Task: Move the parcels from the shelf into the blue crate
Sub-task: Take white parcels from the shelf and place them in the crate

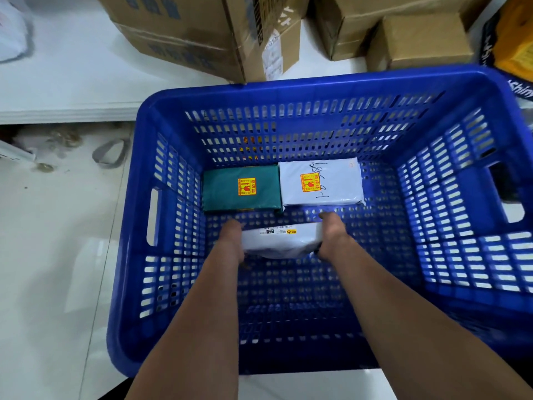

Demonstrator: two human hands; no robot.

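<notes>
Across the middle of the frame the blue crate is seen from above, its slotted walls filling most of the view and its far rim pushed up against a white shelf at upper left. On that shelf, along the top of the frame, a large cardboard box is stacked at centre, with two smaller cardboard boxes to its right. At far upper right an orange and black bag is cut off by the frame edge. Pale floor is shown down the left side.

Inside the crate, against the far wall, two parcels are laid flat and side by side, touching: a green parcel on the left and a white parcel on the right, each marked with a yellow and red sticker. Handwriting is seen on the white one.

Just below them in the frame, a third parcel, the white bag parcel, is held low over the crate floor between both hands; whether it is touching the floor cannot be told. Its left end is gripped by the left hand and its right end by the right hand, fingers curled under its edges and mostly hidden. A printed label is visible along its far edge.
</notes>
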